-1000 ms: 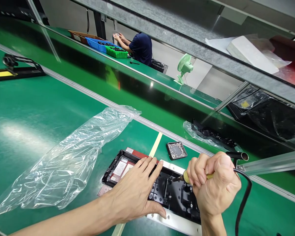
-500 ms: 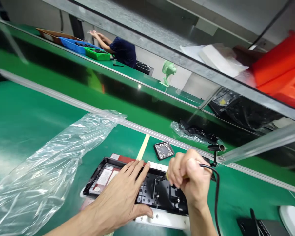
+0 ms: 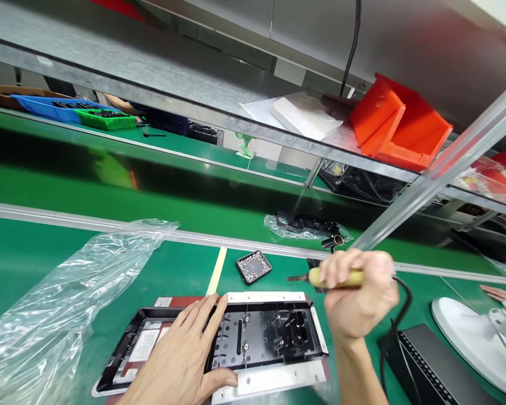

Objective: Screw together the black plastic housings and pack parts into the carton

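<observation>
My right hand is wrapped round the yellow handle of a soldering iron, its cord trailing from the back. The metal tip points left, lifted clear above the right end of a black plastic housing. My left hand lies flat across the middle of this housing, fingers spread and thumb at the near edge. Small posts, holes and a dark socket-like part show inside the housing. White fixture bars run along its long sides. A small dark tray of tiny metal pieces sits beyond it.
Clear plastic sheeting covers the left of the green bench. A tubular iron holder stands behind my right hand. At right are a black ridged object and a white round base. A metal shelf with an orange bin hangs overhead.
My right hand has lifted the soldering iron out of the housing, up and to the right. The left hand stays on the housing. The camera view has turned.
</observation>
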### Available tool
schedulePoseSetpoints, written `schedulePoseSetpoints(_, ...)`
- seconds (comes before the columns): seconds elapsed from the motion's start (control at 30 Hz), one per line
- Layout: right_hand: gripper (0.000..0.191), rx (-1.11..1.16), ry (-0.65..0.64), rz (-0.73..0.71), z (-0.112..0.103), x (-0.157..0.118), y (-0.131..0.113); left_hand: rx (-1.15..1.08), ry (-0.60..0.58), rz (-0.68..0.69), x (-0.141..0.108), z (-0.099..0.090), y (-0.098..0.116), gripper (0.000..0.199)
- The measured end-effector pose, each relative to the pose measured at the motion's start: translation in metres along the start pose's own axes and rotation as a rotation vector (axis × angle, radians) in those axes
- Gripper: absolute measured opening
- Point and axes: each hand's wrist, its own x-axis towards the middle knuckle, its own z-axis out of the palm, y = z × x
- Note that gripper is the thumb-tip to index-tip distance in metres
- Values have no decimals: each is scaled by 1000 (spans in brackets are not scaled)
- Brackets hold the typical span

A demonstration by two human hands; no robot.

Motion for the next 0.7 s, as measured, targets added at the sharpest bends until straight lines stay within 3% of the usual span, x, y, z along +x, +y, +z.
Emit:
schedulePoseSetpoints(0.07,20,-102,168,-252,-22,31,5,-4,-9,-1,-2,1,-1,117)
schedulePoseSetpoints(0.17,15,-249,227,-433,-55,74,25,-13,-47,-34,-4,2,0,116)
schedulePoseSetpoints(0.27,20,-342,207,-403,-78,99,50,-17,-84,-58,-4,0,0,116)
schedulePoseSetpoints(0.43,27,-455,199,-290,-96,113,80,-27,-84,-37,-4,1,-2,116)
schedulePoseSetpoints(0.7,37,-644,173,-163,-114,113,83,-47,-84,-32,-8,6,-7,113)
